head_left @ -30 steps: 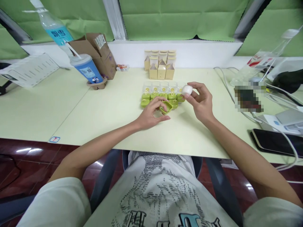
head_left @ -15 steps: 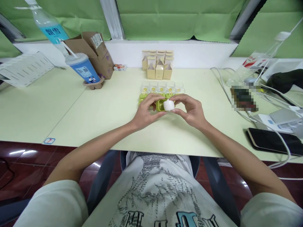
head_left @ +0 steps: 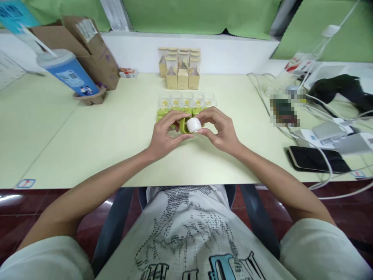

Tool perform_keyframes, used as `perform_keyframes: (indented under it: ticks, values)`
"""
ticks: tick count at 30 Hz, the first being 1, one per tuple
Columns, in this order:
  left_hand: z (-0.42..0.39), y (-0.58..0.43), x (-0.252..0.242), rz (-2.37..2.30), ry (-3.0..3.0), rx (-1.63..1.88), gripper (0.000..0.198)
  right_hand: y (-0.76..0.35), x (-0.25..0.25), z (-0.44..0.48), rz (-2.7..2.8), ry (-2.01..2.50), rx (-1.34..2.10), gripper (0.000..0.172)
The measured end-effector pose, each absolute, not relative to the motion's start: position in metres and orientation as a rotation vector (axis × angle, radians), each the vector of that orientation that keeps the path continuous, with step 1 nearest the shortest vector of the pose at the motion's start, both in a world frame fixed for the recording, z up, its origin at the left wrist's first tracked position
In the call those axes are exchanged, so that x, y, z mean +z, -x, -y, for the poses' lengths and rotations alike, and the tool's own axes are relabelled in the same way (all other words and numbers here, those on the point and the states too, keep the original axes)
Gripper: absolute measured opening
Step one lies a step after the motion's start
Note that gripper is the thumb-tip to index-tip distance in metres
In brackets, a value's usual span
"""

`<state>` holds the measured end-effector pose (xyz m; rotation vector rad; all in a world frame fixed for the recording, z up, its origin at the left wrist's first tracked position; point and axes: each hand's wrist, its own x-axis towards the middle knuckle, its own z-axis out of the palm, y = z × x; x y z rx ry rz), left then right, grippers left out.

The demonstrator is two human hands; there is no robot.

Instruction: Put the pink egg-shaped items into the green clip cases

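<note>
My left hand (head_left: 163,136) is closed around a small yellow-green hollow case (head_left: 182,126), its opening facing right. A white rounded piece (head_left: 194,125) is pinched between the thumb and fingers of my right hand (head_left: 222,132). The piece sits at the mouth of the case, partly inside or overlapping it; I cannot tell how deep. Just behind my hands stand rows of similar green cases (head_left: 162,112), partly hidden by my fingers. Clear plastic cups (head_left: 187,97) with yellow marks line up behind those.
Small cream cardboard boxes (head_left: 183,80) with raised flaps stand by the wall. To the left are a blue cup (head_left: 71,76) in a cardboard holder and a brown carton (head_left: 100,58). A phone (head_left: 319,159), white cables (head_left: 316,146) and a clear bottle (head_left: 287,76) occupy the right.
The white piece has turned and moved left against the case opening. Both hands still hold their items. The whole view has shifted, so the tabletop things appear farther left.
</note>
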<state>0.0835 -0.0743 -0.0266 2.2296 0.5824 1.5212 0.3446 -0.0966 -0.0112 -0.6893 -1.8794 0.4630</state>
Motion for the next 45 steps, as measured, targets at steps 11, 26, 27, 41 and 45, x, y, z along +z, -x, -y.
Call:
perform_keyframes:
  ticks: [11,26,27,41,45]
  values:
    - [0.072,-0.084,-0.028,-0.441,-2.056,1.29,0.067,-0.335,-0.014,0.101,2.016,0.61,0.236,0.046]
    - [0.076,-0.09,-0.026,-0.493,-2.287,1.41,0.054,-0.318,-0.019,0.113,1.811,0.635,0.038,0.032]
    - [0.076,-0.09,-0.024,-0.499,-2.302,1.4,0.055,-0.317,-0.019,0.114,1.804,0.643,0.044,0.031]
    - [0.069,-0.082,-0.033,-0.53,-2.072,1.262,0.062,-0.322,-0.023,0.103,1.901,0.745,0.171,0.047]
    - [0.066,-0.081,-0.037,-0.522,-1.944,1.246,0.066,-0.324,-0.024,0.1,1.955,0.751,0.161,0.057]
